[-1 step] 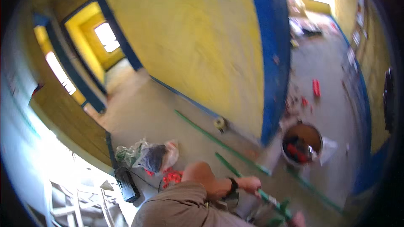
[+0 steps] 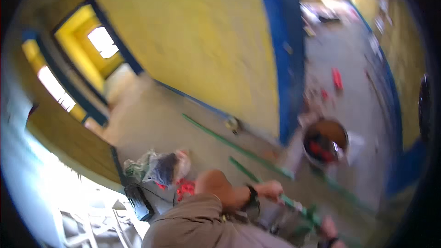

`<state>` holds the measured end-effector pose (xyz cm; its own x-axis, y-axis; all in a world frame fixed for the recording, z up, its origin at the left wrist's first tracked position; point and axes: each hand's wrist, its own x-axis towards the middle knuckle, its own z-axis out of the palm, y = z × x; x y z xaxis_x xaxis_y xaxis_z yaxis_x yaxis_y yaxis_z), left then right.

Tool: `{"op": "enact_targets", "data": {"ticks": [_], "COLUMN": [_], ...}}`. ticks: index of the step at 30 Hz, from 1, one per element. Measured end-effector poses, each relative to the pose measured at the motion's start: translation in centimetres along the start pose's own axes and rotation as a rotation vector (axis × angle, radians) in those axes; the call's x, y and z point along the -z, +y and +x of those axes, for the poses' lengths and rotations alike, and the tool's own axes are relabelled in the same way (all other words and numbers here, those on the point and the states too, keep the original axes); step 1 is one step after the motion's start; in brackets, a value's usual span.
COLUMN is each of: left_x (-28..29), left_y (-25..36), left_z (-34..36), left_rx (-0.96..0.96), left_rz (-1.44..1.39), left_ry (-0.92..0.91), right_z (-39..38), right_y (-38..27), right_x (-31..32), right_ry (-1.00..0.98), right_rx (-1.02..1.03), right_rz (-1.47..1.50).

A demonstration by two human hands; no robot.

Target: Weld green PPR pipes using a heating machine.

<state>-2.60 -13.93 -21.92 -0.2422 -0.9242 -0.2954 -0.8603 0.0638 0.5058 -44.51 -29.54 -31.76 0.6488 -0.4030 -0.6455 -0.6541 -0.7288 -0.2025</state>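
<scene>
My left hand (image 2: 272,190), with a black band on its wrist, is closed around a green pipe (image 2: 243,169). This pipe slants from the floor by the wall down toward my right. At its near end is a blurred green branching piece (image 2: 313,217). My right hand (image 2: 328,228) is closed at that end, though motion smears its fingers; a dark band shows at its wrist. Another green pipe (image 2: 234,144) lies on the floor beyond, roughly parallel to the held one.
A round bucket (image 2: 308,157) with dark and red items stands to the right. Clear plastic bags (image 2: 147,165) and red pieces (image 2: 185,187) lie left, near a black case (image 2: 138,202). A small roll (image 2: 233,124) sits by the yellow wall (image 2: 197,41); a red object (image 2: 337,79) lies farther right.
The whole scene has shifted slightly left and up in the view. More of my right hand and its wristband now shows. Both hands stay on the green pipe.
</scene>
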Motion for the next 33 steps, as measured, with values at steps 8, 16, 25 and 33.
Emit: {"op": "enact_targets", "data": {"ticks": [8, 16, 25, 33], "left_x": [3.0, 2.0, 3.3, 3.1], "left_y": [0.7, 0.5, 1.3, 0.9], "left_z": [-0.1, 0.6, 0.8, 0.5], "left_rx": [0.153, 0.047, 0.098, 0.036], "left_rz": [0.084, 0.136, 0.121, 0.110], "left_ry": [-0.170, -0.095, -0.127, -0.124], "right_z": [-1.0, -3.6, -3.3, -3.5], "right_y": [-6.4, -8.1, -8.1, -8.0], "right_x": [8.2, 10.1, 10.1, 9.0], "right_ry": [-0.033, -0.042, 0.000, 0.128], "right_rx": [-0.177, -0.203, -0.206, -0.140], "right_rz": [0.161, 0.197, 0.200, 0.116]}}
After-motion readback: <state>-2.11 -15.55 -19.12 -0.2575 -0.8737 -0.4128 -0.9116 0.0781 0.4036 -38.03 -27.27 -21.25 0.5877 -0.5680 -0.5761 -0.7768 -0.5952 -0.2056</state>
